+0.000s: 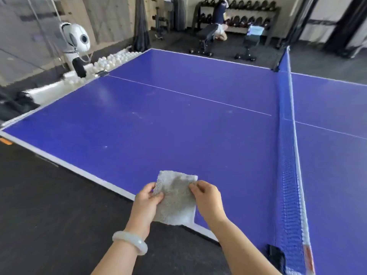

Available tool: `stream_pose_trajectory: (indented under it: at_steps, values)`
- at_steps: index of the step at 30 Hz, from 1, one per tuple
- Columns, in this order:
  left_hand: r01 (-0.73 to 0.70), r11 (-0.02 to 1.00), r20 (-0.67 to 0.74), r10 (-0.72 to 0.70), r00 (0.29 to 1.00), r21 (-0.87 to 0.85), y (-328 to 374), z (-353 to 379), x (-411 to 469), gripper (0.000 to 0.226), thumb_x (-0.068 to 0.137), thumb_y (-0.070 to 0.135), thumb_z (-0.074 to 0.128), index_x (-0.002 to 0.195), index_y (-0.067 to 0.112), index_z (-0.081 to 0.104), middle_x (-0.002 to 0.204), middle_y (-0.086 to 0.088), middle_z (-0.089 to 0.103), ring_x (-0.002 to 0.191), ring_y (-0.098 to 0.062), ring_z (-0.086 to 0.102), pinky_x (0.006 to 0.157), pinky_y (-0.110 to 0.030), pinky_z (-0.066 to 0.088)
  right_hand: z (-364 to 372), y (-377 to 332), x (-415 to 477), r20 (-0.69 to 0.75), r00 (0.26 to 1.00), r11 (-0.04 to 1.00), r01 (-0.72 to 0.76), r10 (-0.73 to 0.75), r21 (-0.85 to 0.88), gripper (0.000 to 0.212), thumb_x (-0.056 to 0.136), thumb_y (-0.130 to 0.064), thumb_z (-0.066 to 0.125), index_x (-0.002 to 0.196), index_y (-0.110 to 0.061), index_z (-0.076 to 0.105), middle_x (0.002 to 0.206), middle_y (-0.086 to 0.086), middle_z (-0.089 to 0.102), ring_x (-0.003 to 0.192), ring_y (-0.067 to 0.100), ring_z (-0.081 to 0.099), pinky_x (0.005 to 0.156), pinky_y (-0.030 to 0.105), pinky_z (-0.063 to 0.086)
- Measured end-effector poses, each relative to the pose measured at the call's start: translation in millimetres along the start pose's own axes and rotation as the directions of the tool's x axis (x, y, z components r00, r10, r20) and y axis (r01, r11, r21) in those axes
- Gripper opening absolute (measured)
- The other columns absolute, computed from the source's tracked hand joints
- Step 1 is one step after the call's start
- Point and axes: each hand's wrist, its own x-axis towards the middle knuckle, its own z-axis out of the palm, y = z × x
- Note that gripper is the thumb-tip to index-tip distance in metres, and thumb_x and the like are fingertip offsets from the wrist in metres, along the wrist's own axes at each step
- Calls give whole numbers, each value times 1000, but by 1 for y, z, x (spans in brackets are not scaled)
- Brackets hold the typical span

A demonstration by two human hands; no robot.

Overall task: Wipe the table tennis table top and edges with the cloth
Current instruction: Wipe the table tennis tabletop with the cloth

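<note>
A grey folded cloth is held in the air over the near white edge of the blue table tennis table. My left hand pinches the cloth's left side. My right hand pinches its upper right corner. A pale bangle sits on my left wrist. The blue top shows faint smudges near its middle.
The blue net crosses the table on the right, with its clamp at the near edge. A white ball-feeding machine and many white balls stand at the far left end. A person kneels by a dumbbell rack behind weight benches.
</note>
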Motion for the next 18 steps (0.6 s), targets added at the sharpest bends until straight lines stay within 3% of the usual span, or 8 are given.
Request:
stream_pose_trajectory:
  at_steps: [3, 5, 7, 9, 12, 15, 18]
  values:
    - [-158, 955, 101, 137, 985, 252, 6, 6, 37, 20, 99, 14, 55, 99, 32, 62, 85, 1, 72, 77, -14, 67, 65, -20, 47, 5, 2, 6, -176, 983, 994, -36, 54, 102, 43, 97, -24, 55, 63, -16, 30, 59, -6, 28, 61, 14, 24, 53, 26, 17]
    - [-248, 906, 183, 195, 964, 343, 11, 15, 57, 17, 99, 16, 54, 91, 29, 59, 80, -8, 68, 70, -22, 59, 56, -21, 38, 4, 6, 6, -278, 957, 988, -36, 77, 148, 41, 97, -23, 54, 65, -14, 29, 61, -6, 27, 61, 13, 22, 51, 23, 16]
    - [-316, 882, 272, 227, 935, 349, 16, 28, 76, 18, 99, 11, 54, 85, 23, 57, 71, -5, 62, 59, -13, 49, 53, -18, 34, -1, 11, 10, -368, 921, 977, -54, 128, 205, 39, 98, -23, 54, 68, -11, 32, 62, -5, 28, 61, 13, 23, 50, 23, 18]
    - [-339, 881, 367, 211, 906, 330, 18, 48, 88, 18, 99, 7, 53, 85, 18, 57, 73, -2, 63, 61, -10, 48, 57, -18, 36, -11, 20, 15, -468, 867, 977, -92, 174, 194, 38, 99, -23, 53, 67, -11, 36, 58, -9, 30, 57, 9, 24, 51, 25, 20]
    - [-359, 870, 486, 165, 858, 339, 18, 84, 101, 11, 100, 7, 51, 90, 11, 55, 79, -11, 65, 68, -24, 47, 63, -33, 37, -28, 36, 24, -606, 774, 983, -135, 183, 125, 40, 101, -20, 52, 64, -17, 39, 56, -10, 37, 54, 9, 30, 50, 21, 29]
    - [-410, 854, 534, 194, 823, 322, 26, 118, 107, 11, 101, 8, 49, 92, 8, 56, 74, -10, 56, 68, -18, 42, 63, -33, 34, -52, 42, 35, -658, 739, 989, -69, 141, 134, 41, 102, -18, 51, 63, -22, 41, 57, -11, 41, 55, 6, 34, 52, 16, 32]
    - [-310, 937, 598, 157, 786, 160, 46, 148, 114, 12, 101, 26, 54, 106, 20, 63, 90, -12, 67, 79, -18, 59, 73, -34, 47, -78, 42, 47, -726, 677, 988, -4, 116, 155, 34, 103, -28, 48, 69, -21, 46, 54, -13, 43, 51, 4, 36, 49, 15, 34]
